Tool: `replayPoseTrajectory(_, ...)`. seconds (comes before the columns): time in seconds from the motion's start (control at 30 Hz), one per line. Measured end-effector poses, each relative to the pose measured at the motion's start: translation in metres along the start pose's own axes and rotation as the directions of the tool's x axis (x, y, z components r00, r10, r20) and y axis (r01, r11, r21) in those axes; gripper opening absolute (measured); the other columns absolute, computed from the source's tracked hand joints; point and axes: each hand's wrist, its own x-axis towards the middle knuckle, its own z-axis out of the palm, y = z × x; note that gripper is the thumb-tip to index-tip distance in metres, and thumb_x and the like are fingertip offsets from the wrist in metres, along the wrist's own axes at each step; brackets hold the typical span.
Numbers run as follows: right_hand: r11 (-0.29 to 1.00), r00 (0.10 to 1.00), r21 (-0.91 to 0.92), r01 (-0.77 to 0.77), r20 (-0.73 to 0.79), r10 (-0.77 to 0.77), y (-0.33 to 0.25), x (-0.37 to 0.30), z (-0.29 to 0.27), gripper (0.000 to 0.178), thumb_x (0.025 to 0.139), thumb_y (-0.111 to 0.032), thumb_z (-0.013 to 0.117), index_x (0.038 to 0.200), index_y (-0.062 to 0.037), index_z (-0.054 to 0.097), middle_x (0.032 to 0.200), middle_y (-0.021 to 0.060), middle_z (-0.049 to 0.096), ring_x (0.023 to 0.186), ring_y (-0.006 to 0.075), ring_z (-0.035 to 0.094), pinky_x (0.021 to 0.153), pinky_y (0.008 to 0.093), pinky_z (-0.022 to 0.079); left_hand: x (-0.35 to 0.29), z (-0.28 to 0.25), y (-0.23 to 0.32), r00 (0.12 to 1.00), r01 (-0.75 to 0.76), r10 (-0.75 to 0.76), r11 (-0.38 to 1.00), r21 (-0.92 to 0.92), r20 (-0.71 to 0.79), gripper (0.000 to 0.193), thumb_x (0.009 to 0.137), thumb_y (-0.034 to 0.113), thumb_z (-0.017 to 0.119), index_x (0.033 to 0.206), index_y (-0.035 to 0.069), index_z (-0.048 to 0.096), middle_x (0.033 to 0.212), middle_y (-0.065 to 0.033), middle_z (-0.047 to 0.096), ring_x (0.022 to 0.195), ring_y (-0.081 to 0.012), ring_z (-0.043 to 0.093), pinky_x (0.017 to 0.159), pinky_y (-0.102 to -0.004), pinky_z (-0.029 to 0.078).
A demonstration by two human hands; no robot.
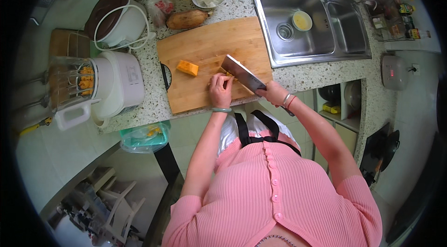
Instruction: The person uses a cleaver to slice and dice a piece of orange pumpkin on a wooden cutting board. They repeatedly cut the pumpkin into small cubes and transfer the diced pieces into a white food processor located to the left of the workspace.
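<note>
Chopping looked partway done to me. On the rectangular light-wood cutting board (pixel 186 95), the left hand (pixel 220 89) had its fingers bunched narrow on a small orange vegetable piece (pixel 229 74), mostly hidden, right beside the blade. The right hand (pixel 274 92) had its fingers wrapped around the handle of a broad steel knife (pixel 244 74). Left to do, I'd guess: the chunky orange block (pixel 187 67) lying apart on the board. Orange bits (pixel 86 81) in the clear jug (pixel 63 77) were probably the finished share.
</note>
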Motion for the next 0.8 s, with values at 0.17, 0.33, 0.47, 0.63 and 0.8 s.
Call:
replayPoseTrajectory(0.17,0.931,0.939,-0.327,0.162,-0.238,-0.247,-0.015,-0.015,0.014,0.03,0.091,-0.028,0.059,0.083,-0.0013,0.068,0.081,0.024,0.067,0.079,0.0417,0.066,0.071,0.0514,0.053,-0.003,0.0,-0.006,1.0,0.018,-0.018,1.0,0.021,-0.014,0.014,0.082,0.007,0.074,0.081,0.003,0.061,0.085,-0.0116,0.059,0.082,-0.0302,0.059,0.072,-0.039,0.048)
replayPoseTrajectory(0.33,0.94,0.899,-0.235,0.249,-0.305,-0.314,-0.004,-0.024,0.02,0.03,0.091,-0.028,0.059,0.081,-0.0005,0.066,0.076,0.0258,0.065,0.074,0.0442,0.064,0.068,0.0528,0.051,-0.006,-0.004,-0.006,0.997,0.077,-0.078,0.995,-0.063,-0.014,0.014,0.083,0.008,0.074,0.085,0.003,0.061,0.083,-0.0109,0.059,0.072,-0.0261,0.059,0.064,-0.0359,0.049)
replayPoseTrajectory(0.47,0.938,0.912,-0.259,0.228,-0.279,-0.299,-0.004,-0.035,0.015,0.03,0.091,-0.027,0.06,0.08,0.0002,0.066,0.075,0.0266,0.064,0.073,0.045,0.064,0.067,0.0532,0.051,-0.006,-0.002,-0.01,0.996,0.093,-0.094,0.992,-0.081,-0.011,0.016,0.082,0.006,0.075,0.087,0.002,0.06,0.084,-0.0106,0.059,0.07,-0.0243,0.06,0.062,-0.0336,0.049)
replayPoseTrajectory(0.63,0.939,0.934,-0.275,0.206,-0.232,-0.273,-0.007,-0.039,0.011,0.033,0.092,-0.028,0.059,0.079,0.0015,0.067,0.075,0.0275,0.064,0.073,0.0457,0.064,0.068,0.0533,0.051,-0.006,0.001,-0.011,0.998,0.038,-0.042,0.996,-0.083,-0.055,0.016,0.08,0.002,0.075,0.084,0.002,0.059,0.086,-0.0107,0.06,0.073,-0.0255,0.06,0.063,-0.0338,0.05)
replayPoseTrajectory(0.8,0.943,0.953,-0.276,0.187,-0.182,-0.242,-0.017,-0.041,0.008,0.033,0.093,-0.027,0.059,0.08,0.0026,0.068,0.076,0.0281,0.065,0.075,0.0461,0.064,0.07,0.0524,0.052,-0.005,0.002,-0.012,0.997,0.05,-0.056,0.994,-0.094,-0.059,0.016,0.078,0.0,0.075,0.081,0.002,0.059,0.087,-0.0111,0.061,0.076,-0.0268,0.061,0.065,-0.0346,0.05)
